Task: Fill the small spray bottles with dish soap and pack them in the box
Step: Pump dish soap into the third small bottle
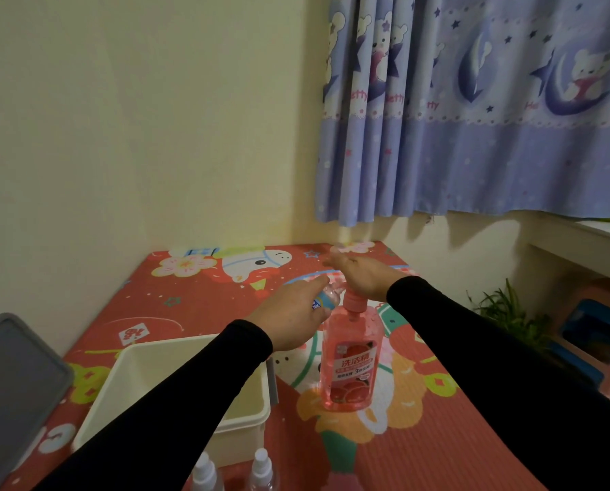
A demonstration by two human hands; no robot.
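Small bottle (326,298) mostly hidden inside left hand (289,315) grip; pump head (352,302) partly covered by right hand (362,276). Two spray bottles (261,471) cut off at bottom edge.

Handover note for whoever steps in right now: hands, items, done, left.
Left hand grips a small spray bottle at the pump spout.
Right hand lies flat, pressing the pump of the pink dish soap bottle, upright on the mat.
Box: what shows of the inside is empty. Lid lies off, at left.
Two capped spray bottles stand at the near edge.
Left: finish filling, cap, pack.
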